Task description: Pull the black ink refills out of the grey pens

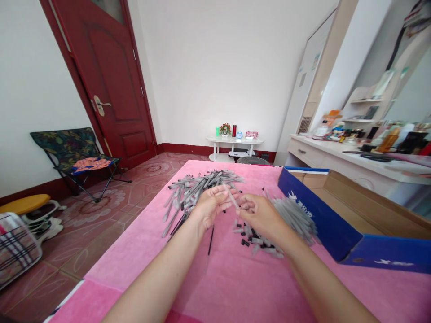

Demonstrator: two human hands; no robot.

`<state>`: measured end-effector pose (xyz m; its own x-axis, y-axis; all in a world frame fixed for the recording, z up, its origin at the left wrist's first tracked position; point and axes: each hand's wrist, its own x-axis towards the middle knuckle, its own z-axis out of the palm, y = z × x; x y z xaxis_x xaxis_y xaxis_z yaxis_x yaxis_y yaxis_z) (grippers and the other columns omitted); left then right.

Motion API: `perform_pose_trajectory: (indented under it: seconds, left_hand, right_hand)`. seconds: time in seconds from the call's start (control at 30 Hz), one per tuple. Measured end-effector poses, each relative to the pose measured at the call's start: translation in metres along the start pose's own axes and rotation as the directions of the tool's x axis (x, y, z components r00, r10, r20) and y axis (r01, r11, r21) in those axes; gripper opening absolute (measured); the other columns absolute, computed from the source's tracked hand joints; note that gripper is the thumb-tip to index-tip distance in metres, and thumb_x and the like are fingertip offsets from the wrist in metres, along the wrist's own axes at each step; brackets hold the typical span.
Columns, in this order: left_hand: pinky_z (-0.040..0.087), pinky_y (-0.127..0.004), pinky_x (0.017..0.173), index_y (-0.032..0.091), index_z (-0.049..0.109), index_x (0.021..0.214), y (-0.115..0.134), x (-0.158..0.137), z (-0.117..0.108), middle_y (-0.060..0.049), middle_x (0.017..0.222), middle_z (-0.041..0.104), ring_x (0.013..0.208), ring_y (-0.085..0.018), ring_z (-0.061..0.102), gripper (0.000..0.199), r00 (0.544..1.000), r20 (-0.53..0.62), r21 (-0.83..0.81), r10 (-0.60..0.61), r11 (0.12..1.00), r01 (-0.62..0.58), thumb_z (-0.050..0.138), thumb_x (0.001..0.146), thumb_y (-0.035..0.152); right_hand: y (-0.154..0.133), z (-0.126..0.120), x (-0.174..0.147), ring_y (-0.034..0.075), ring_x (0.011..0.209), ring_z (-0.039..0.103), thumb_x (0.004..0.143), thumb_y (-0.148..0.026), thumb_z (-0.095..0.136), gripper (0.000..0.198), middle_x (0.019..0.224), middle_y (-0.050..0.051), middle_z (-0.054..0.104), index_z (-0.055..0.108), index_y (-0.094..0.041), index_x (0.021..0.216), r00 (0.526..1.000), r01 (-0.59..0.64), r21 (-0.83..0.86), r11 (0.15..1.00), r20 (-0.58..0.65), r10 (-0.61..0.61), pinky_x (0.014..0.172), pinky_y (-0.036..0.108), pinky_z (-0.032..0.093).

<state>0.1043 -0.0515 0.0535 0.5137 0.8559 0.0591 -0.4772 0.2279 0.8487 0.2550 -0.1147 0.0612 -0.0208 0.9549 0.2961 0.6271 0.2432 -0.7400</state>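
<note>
Between my two hands is a slim, pale translucent tube that looks like a pen barrel, held at a slant. My left hand pinches its upper part between thumb and fingers. The fingers of my right hand close on its lower end. Left of and behind my left hand spreads a loose heap of grey pens with dark ends. A thin black rod like a pen refill lies below my left hand. Beneath my right hand are small black and clear caps, with a stack of grey barrels beside it.
A pink cloth covers the table. An open blue cardboard box stands at the right, next to the barrels. Farther off are a folding chair, a red door, a low white table and a cluttered dresser.
</note>
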Motion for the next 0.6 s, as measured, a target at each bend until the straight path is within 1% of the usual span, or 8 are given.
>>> perform_pose_trajectory:
  seconds: [0.07,0.13,0.23,0.3,0.4,0.47,0.53,0.6]
  left_hand:
    - [0.046,-0.038,0.083,0.012,0.051,0.100,0.000,0.000,0.000,-0.015,0.101,0.062,0.085,-0.021,0.064,0.033,0.998,-0.065,0.082,0.004,0.997,0.002,0.064,0.070,0.018]
    - [0.048,-0.037,0.078,0.013,0.050,0.103,0.002,0.001,-0.003,-0.015,0.104,0.061,0.082,-0.020,0.064,0.038,0.994,-0.103,0.154,0.029,0.988,-0.013,0.065,0.069,0.020]
    - [0.049,-0.034,0.073,0.013,0.050,0.104,0.009,0.006,-0.015,-0.015,0.105,0.061,0.082,-0.020,0.063,0.039,0.978,-0.182,0.310,0.105,0.950,-0.045,0.064,0.069,0.024]
    - [0.048,-0.032,0.072,0.013,0.052,0.104,0.015,0.013,-0.031,-0.014,0.103,0.062,0.083,-0.019,0.062,0.037,0.939,-0.269,0.494,0.216,0.868,-0.058,0.061,0.070,0.025]
    - [0.045,-0.031,0.078,0.014,0.058,0.098,0.026,0.019,-0.062,-0.011,0.100,0.064,0.088,-0.019,0.060,0.028,0.847,-0.310,0.815,0.432,0.579,0.002,0.056,0.071,0.022]
    - [0.043,-0.032,0.080,0.017,0.062,0.093,0.035,0.018,-0.082,-0.010,0.097,0.065,0.089,-0.021,0.059,0.024,0.813,-0.316,0.933,0.489,0.315,0.173,0.056,0.070,0.023]
    - [0.042,-0.035,0.078,0.021,0.063,0.094,0.042,0.013,-0.099,-0.011,0.099,0.064,0.093,-0.025,0.057,0.026,0.787,-0.365,0.925,0.497,0.092,0.370,0.055,0.070,0.028]
    - [0.042,-0.038,0.075,0.023,0.064,0.095,0.048,0.007,-0.112,-0.013,0.103,0.063,0.096,-0.029,0.056,0.029,0.764,-0.430,0.856,0.481,-0.050,0.514,0.054,0.070,0.033]
  right_hand:
    - [0.011,-0.020,0.003,0.014,0.060,0.058,0.067,-0.025,0.054,0.018,0.069,0.003,0.064,0.061,-0.017,0.082,0.999,-0.031,-0.187,0.982,-0.037,0.025,0.054,0.022,0.040]
    - [0.023,-0.045,0.005,0.017,0.066,0.059,0.067,-0.029,0.054,0.020,0.073,0.006,0.065,0.063,-0.018,0.081,0.988,-0.139,-0.414,0.899,-0.117,0.099,0.056,0.024,0.040]
    - [0.044,-0.080,0.006,0.025,0.077,0.060,0.067,-0.032,0.053,0.024,0.082,0.011,0.065,0.066,-0.020,0.083,0.917,-0.398,-0.640,0.657,-0.273,0.290,0.059,0.030,0.040]
    - [0.057,-0.095,0.003,0.030,0.082,0.060,0.067,-0.030,0.052,0.024,0.088,0.014,0.065,0.066,-0.021,0.084,0.860,-0.503,-0.691,0.519,-0.340,0.380,0.060,0.034,0.041]
    - [0.073,-0.104,-0.001,0.032,0.084,0.059,0.067,-0.025,0.049,0.022,0.091,0.015,0.064,0.066,-0.020,0.080,0.813,-0.557,-0.711,0.429,-0.362,0.456,0.061,0.037,0.042]
    - [0.080,-0.104,-0.004,0.032,0.082,0.060,0.067,-0.022,0.048,0.021,0.089,0.016,0.064,0.066,-0.019,0.078,0.799,-0.569,-0.710,0.415,-0.360,0.481,0.060,0.037,0.043]
    - [0.085,-0.101,-0.005,0.032,0.082,0.060,0.066,-0.020,0.048,0.021,0.089,0.016,0.064,0.065,-0.018,0.079,0.793,-0.577,-0.707,0.409,-0.365,0.488,0.059,0.037,0.043]
    - [0.089,-0.099,-0.006,0.032,0.082,0.060,0.065,-0.020,0.049,0.021,0.089,0.016,0.064,0.065,-0.018,0.080,0.795,-0.575,-0.709,0.409,-0.367,0.483,0.059,0.037,0.044]
